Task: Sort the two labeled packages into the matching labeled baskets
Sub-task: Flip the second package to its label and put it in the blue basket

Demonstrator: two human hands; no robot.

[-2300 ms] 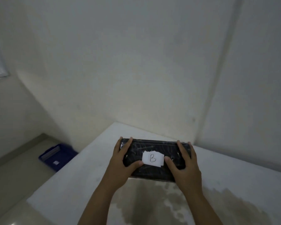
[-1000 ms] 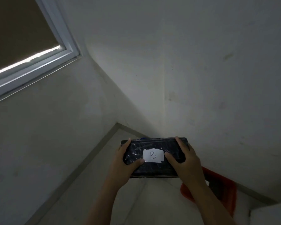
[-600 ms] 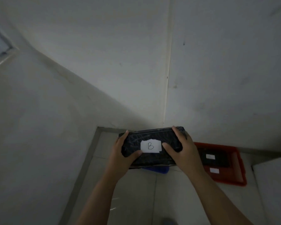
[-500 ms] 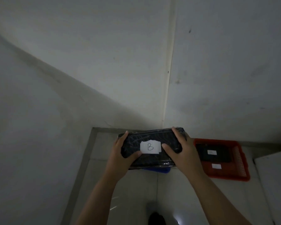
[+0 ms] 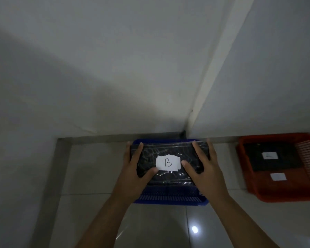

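Hands on the black wrapped package (image 5: 168, 164): my left hand (image 5: 134, 171) clamps its left end and my right hand (image 5: 205, 170) its right end, fingers curled over the far edge and thumbs pressed on top on either side of the white B label (image 5: 167, 162). Package sits level, directly over the blue basket (image 5: 170, 198) on the tiled floor (image 5: 150, 228) by the wall corner; whether it touches the basket bottom I cannot tell. Red basket (image 5: 283, 192) stands well apart to the right, with another black package (image 5: 276, 160) lying in its far half and a white tag (image 5: 278, 176) nearer me.
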